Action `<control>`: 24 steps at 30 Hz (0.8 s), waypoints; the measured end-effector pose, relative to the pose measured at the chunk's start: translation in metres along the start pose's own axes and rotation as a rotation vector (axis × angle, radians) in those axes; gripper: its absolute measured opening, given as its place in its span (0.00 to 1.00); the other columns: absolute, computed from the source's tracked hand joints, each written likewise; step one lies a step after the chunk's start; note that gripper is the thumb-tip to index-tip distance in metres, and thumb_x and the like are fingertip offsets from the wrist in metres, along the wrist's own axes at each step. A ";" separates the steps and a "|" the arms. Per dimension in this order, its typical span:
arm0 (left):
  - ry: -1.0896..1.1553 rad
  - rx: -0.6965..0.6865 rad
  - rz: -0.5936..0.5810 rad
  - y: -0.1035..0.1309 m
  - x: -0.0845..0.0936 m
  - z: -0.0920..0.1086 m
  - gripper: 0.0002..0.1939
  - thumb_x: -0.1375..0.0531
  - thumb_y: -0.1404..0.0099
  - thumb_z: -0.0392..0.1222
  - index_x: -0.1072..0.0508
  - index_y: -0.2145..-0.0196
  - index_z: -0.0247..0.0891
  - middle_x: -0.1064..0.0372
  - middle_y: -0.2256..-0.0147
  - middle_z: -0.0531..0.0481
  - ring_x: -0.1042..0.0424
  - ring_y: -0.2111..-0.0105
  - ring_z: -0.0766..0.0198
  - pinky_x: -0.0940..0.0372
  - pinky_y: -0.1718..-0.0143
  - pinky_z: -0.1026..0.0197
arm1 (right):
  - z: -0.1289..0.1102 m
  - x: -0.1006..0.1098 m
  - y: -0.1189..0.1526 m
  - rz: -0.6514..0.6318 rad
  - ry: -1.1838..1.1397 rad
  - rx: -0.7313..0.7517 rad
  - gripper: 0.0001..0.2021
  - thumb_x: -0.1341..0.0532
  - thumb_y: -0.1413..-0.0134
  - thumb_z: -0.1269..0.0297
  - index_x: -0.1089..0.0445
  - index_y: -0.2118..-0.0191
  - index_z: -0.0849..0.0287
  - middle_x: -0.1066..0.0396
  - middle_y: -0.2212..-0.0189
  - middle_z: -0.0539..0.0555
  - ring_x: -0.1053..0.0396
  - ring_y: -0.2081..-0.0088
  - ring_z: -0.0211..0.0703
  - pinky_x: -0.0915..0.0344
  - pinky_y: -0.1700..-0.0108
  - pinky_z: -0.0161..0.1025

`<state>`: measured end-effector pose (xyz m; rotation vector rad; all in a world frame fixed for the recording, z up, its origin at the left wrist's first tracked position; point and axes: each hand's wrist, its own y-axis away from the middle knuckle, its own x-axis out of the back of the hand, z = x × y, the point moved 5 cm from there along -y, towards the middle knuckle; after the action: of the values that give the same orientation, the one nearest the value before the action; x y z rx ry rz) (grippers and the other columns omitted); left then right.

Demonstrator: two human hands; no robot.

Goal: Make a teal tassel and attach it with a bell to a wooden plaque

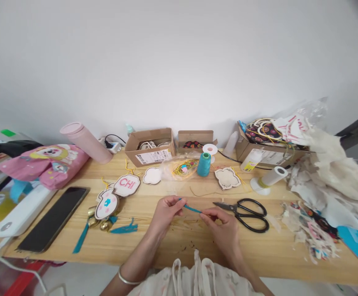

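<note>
Nearest the camera is a pale garment [166, 284], its ties [196, 260] best kept clear of the work. The left hand [169, 210] pinches a teal strip [192, 209], which spans the gap over the surface [274, 250] to the right hand [222, 227], pinching too. Light, even tension should keep it straight; scissors [236, 209] lie just beside the right hand.

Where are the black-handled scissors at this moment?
In the head view, the black-handled scissors lie on the wooden table, right of centre, beside the right hand and left of the pile of fabric scraps.
</note>
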<state>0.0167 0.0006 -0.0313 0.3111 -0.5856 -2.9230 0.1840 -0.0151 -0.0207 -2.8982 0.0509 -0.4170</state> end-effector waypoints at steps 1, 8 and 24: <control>-0.064 -0.031 0.026 -0.001 0.004 0.002 0.11 0.33 0.61 0.44 0.28 0.84 0.34 0.36 0.87 0.55 0.44 0.87 0.76 0.48 0.84 0.70 | 0.001 -0.001 -0.001 -0.008 0.015 0.009 0.03 0.39 0.57 0.68 0.28 0.76 0.58 0.29 0.80 0.51 0.36 0.78 0.36 0.38 0.76 0.33; -0.303 -0.282 0.092 0.002 0.019 0.007 0.14 0.40 0.51 0.47 0.28 0.67 0.37 0.32 0.72 0.50 0.34 0.72 0.66 0.40 0.71 0.64 | 0.008 -0.012 -0.004 0.010 -0.175 -0.251 0.04 0.37 0.62 0.65 0.27 0.79 0.60 0.29 0.83 0.51 0.37 0.81 0.35 0.39 0.79 0.32; -0.497 -0.241 -0.227 0.021 0.001 0.015 0.10 0.43 0.46 0.44 0.25 0.78 0.39 0.33 0.78 0.49 0.37 0.74 0.63 0.42 0.67 0.62 | 0.002 0.026 -0.014 0.094 -0.102 -0.092 0.05 0.38 0.60 0.64 0.28 0.74 0.60 0.30 0.77 0.53 0.36 0.76 0.37 0.38 0.74 0.34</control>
<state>0.0146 -0.0130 -0.0100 -0.4155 -0.2543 -3.2562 0.2096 -0.0026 -0.0119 -2.9879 0.1941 -0.2569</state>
